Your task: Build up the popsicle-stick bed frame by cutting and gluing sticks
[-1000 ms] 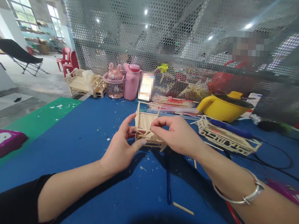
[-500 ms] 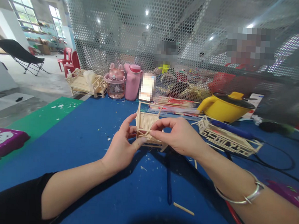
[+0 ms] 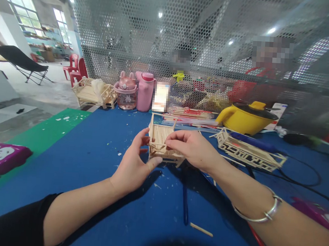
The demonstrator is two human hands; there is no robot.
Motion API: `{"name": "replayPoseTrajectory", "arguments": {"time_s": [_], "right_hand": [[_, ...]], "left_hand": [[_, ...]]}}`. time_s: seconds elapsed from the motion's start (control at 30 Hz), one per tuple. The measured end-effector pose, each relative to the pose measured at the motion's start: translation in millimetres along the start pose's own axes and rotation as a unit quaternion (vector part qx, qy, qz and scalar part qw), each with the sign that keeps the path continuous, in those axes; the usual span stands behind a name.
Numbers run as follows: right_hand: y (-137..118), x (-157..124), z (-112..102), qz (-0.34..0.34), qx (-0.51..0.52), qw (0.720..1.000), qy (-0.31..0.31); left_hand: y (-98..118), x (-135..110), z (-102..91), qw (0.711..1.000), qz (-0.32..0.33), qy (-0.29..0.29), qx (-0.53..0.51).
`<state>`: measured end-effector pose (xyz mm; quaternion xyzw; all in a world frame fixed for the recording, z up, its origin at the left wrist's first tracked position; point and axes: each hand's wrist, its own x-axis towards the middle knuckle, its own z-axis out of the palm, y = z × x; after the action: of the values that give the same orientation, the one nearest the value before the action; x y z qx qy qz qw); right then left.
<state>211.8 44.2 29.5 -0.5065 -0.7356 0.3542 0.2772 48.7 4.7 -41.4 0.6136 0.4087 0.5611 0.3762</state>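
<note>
A small bed-like model made of thin wooden sticks [image 3: 163,134] stands on the blue table, with a slatted deck, upright posts and a low front rail. My left hand [image 3: 136,156] curves round its left front corner, fingers at the side and thumb across the lower front edge. Thumb and forefinger of my right hand [image 3: 196,149] are pinched at the right end of the front rail, on what looks like a wooden stick; the fingertips hide most of it. Below the model lie a blue pen-like tool [image 3: 185,202] and a loose wooden stick [image 3: 201,230].
Another stick model [image 3: 250,152] lies to the right, by a blue-handled tool with a black cable. Behind stand a yellow pot [image 3: 242,120], a pink bottle [image 3: 144,94], a pink jug [image 3: 127,96], bundled sticks [image 3: 193,113] and a further stick model [image 3: 87,92]. Perforated metal rises behind.
My left thumb has lowered slightly from the front rail to the lower edge. My right hand stays pinched at the rail with its fingertips shifted a little. The model remains in place.
</note>
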Motion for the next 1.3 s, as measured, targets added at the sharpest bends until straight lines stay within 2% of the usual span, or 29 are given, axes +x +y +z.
{"name": "replayPoseTrajectory", "arguments": {"time_s": [0.17,0.3,0.6,0.83,1.3], "right_hand": [[-0.4,-1.2,2.4,-0.002,-0.017,1.0,0.026],[-1.4,-1.9,3.3,-0.008,-0.027,0.999,0.03],[-3.4,-6.5,1.0,-0.025,-0.006,1.0,0.009],[-9.0,-9.7,-0.4,-0.031,-0.045,0.998,0.016],[-1.7,-10.4,-0.5,-0.026,-0.001,1.0,0.015]], "left_hand": [[3.3,-8.7,-3.8,0.996,0.0,0.021,0.083],[9.1,-15.4,-6.5,0.993,-0.002,0.04,0.112],[8.0,-15.3,-6.1,0.995,-0.01,0.034,0.096],[10.0,-14.3,-6.0,0.995,-0.009,0.026,0.101],[9.7,-13.9,-6.1,0.995,-0.009,0.023,0.098]]}}
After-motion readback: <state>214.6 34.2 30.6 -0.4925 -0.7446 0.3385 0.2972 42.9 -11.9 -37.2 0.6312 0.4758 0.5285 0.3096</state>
